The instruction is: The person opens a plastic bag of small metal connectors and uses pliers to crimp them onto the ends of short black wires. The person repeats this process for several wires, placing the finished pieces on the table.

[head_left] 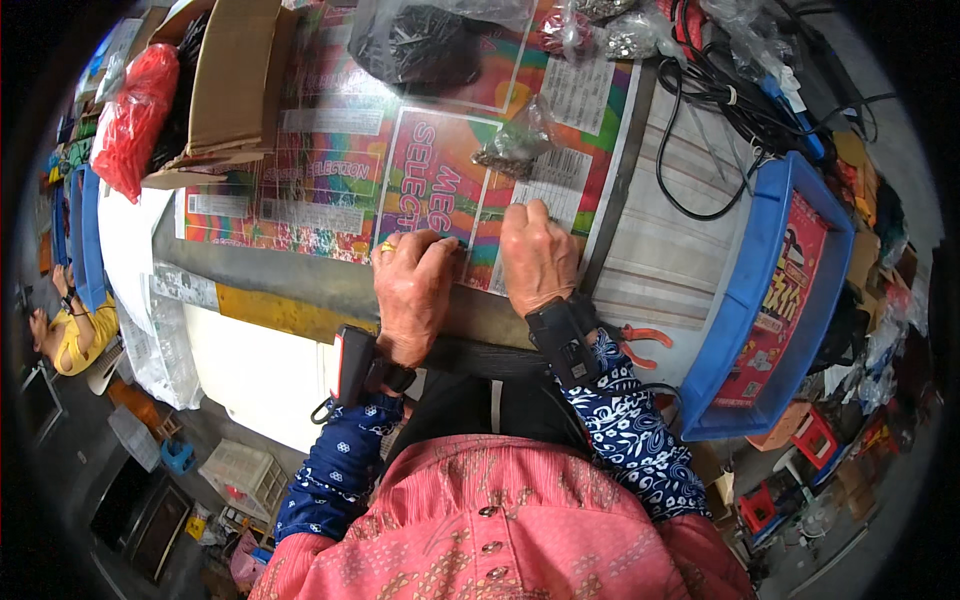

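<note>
My left hand [411, 288] is over the near edge of a colourful printed sheet [330, 150] on the table. Its fingers are bent and pressed together, with a small dark bit at the fingertips too tiny to name. A short gap to the right, my right hand [540, 255] rests on the same sheet, fingers curled in; whatever they hold is hidden. Just beyond the hands lies a clear plastic bag [520, 140] of small metal parts. Farther back sits a larger clear bag of dark, thin pieces [420, 42].
At left stand an open cardboard box [235, 80] and a red bag [137, 120]. To the right are a blue tray [722, 330], red-handled pliers [645, 338] and coiled black cables [668, 140]. Another person in yellow [80, 335] is at far left.
</note>
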